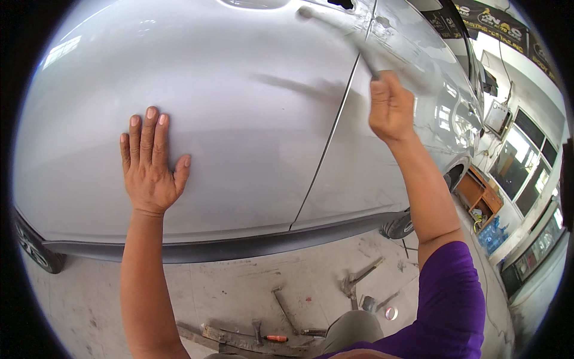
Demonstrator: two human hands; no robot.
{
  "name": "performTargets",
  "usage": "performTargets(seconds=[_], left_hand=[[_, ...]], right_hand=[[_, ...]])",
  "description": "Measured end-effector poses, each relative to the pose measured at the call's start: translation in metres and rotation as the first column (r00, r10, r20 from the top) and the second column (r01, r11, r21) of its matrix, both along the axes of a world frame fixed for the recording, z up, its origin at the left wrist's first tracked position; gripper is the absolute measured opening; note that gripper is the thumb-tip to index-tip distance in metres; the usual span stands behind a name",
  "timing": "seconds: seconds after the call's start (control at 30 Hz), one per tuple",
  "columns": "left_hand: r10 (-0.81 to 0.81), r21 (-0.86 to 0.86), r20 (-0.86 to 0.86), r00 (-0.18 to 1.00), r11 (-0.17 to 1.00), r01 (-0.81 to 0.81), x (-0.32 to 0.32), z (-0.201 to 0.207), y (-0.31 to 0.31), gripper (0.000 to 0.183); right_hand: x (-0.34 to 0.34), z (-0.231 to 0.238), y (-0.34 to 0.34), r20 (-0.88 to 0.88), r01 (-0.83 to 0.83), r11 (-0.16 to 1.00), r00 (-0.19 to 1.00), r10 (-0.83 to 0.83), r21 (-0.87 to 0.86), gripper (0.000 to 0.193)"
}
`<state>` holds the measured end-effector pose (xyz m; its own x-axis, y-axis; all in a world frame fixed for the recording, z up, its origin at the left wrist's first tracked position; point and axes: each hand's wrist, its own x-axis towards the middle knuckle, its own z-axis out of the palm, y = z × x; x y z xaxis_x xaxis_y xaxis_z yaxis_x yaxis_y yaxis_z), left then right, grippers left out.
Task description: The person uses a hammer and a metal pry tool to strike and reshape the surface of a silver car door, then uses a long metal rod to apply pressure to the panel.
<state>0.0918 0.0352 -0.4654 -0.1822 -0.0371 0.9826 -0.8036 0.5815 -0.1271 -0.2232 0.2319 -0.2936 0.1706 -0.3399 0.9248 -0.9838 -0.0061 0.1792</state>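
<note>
The left hand [150, 164] lies flat on the silver car door [239, 107], fingers spread and pressed to the panel near its lower left part. The right hand [390, 107] is closed around a grey rod [341, 33] — the rod is blurred, and runs up and to the left from the fist toward the door's upper edge, close to the seam [332, 128] between the two doors. The two hands are well apart. Below the car's dark sill [239, 246] the concrete floor [227, 287] carries scattered metal tools [359, 278] — among them a small screwdriver with an orange handle [276, 338].
</note>
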Motion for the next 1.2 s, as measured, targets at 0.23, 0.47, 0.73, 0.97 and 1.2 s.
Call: performTargets(seconds=[0.23,0.47,0.73,0.97,1.2], left_hand=[[0.027,0.021,0.021,0.999,0.999,-0.027,-0.002,-0.005,0.001,0.065],[0.026,-0.003,-0.009,1.000,1.000,-0.026,0.000,-0.006,-0.003,0.067],[0.019,-0.010,0.007,1.000,1.000,-0.019,0.000,-0.009,-0.006,0.066],[-0.031,-0.015,0.006,1.000,0.999,0.031,-0.005,-0.012,-0.004,0.066],[-0.002,-0.019,0.014,1.000,1.000,0.003,0.002,-0.011,-0.004,0.066]], right_hand=[[0.000,0.000,0.001,-0.092,-0.075,0.997,0.993,0.072,-0.023,0.029],[0.013,0.000,-0.006,-0.124,0.063,0.997,0.991,-0.058,0.037,0.034],[-0.022,-0.004,0.014,0.013,0.049,0.999,0.999,-0.049,0.005,0.034],[-0.044,-0.007,0.005,0.031,0.016,0.997,0.999,-0.014,-0.081,0.034],[-0.032,-0.004,0.019,0.117,0.090,0.992,0.990,-0.080,-0.085,0.034]])
